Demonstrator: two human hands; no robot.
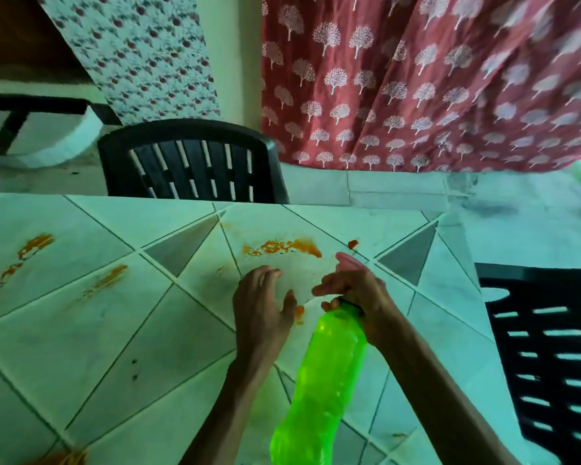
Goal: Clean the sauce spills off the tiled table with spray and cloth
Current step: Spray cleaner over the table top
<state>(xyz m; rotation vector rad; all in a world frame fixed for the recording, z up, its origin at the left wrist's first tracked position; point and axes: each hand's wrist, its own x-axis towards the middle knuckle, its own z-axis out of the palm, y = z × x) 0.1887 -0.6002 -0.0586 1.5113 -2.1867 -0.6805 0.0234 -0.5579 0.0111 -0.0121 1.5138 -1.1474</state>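
Surface: tiled table (81,330), sauce-streaked across several tiles. Tool: green spray bottle (326,374), tilted, top end pointing forward, its neck gripped by the right hand (359,293). Beside it the left hand (262,307), fingers spread, holding nothing. Nearest orange smear (282,247) lies just beyond both hands. Spraying step, likely; next calls for aiming at that smear and squeezing. Cloth not in view.
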